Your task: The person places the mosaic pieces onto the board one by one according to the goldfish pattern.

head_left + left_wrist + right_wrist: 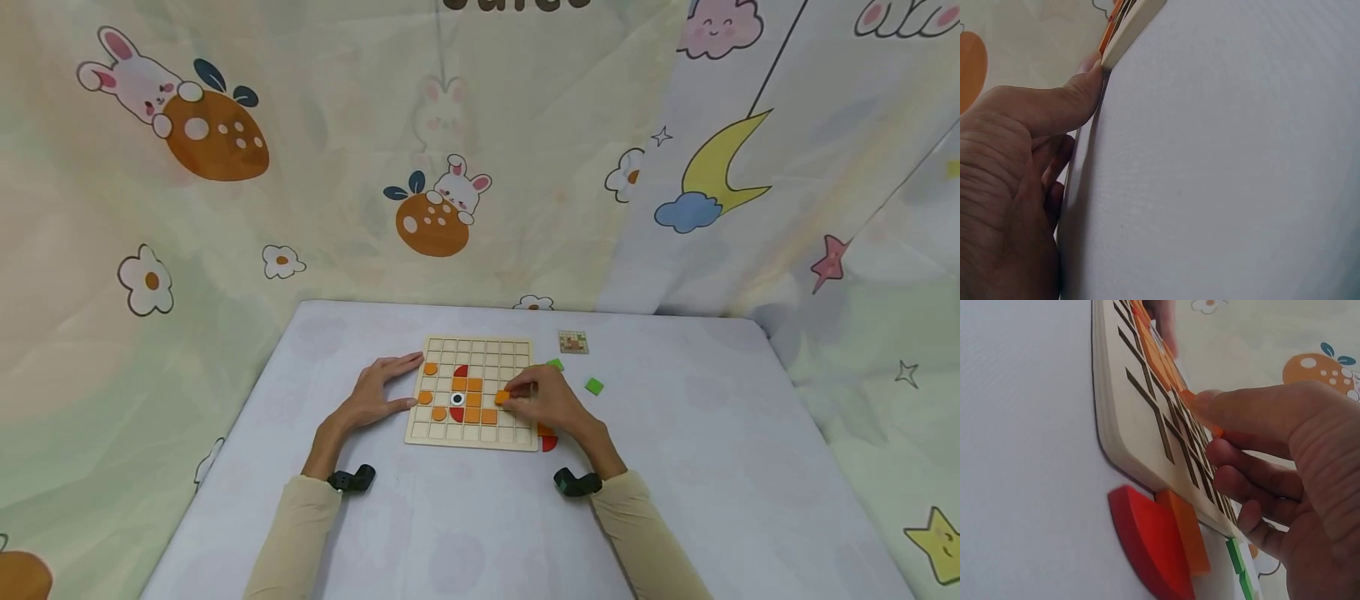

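Note:
A wooden grid board (442, 435) lies on the table. My left hand (372, 393) rests against its left side, and the thumb (1075, 97) touches the edge in the left wrist view. Between thumb and fingers, my right hand (551, 398) pinches an orange square tile (502, 397) over the right part of the grid. Orange squares (473, 400) sit in the middle cells beside a round black-and-white eye piece (457, 399). Red quarter-round pieces (461, 371) lie above and below the eye. Several orange round pieces (431, 368) are along the left.
Off the board's lower right corner lie a red curved piece (1147, 540) and an orange piece (1184, 531). Green tiles (594, 386) are to the right of the board. A small pattern card (573, 342) lies behind them. A printed cloth hangs behind the table.

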Tool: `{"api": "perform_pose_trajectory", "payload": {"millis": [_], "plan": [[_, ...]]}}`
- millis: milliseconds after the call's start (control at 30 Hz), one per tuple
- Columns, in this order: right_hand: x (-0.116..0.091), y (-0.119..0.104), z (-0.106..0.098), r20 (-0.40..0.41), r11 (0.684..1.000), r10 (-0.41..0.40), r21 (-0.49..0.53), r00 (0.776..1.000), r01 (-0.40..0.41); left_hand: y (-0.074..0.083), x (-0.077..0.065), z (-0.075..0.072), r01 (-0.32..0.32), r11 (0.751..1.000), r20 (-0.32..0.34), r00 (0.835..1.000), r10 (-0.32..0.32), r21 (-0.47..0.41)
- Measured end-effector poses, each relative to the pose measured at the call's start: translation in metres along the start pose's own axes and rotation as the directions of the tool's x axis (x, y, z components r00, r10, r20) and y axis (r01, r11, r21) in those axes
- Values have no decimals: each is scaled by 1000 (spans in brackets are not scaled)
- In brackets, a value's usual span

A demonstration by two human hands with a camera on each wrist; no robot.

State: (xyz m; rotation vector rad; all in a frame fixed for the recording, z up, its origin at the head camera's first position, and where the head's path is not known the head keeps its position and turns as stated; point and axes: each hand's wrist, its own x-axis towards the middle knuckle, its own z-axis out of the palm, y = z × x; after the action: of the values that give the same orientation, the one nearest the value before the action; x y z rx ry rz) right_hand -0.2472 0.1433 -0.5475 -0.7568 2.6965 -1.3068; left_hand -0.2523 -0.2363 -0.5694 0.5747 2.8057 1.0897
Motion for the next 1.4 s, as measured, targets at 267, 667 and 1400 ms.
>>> {"api": "perform_pose_trajectory", "payload": {"millis": [267,667,1400], "plan": [[4,-3,8,23,999,48,7,999,-48,0,0,0,-11,1000,-16,1000,12,17],[5,-7,9,52,999,29,-22,998,-28,2,1,1,18,1000,9,1000,-18,4],[12,-14,18,59,997,21,-69,998,-17,-2,-1,1,17,1000,-10,1000,-17,20]]}}
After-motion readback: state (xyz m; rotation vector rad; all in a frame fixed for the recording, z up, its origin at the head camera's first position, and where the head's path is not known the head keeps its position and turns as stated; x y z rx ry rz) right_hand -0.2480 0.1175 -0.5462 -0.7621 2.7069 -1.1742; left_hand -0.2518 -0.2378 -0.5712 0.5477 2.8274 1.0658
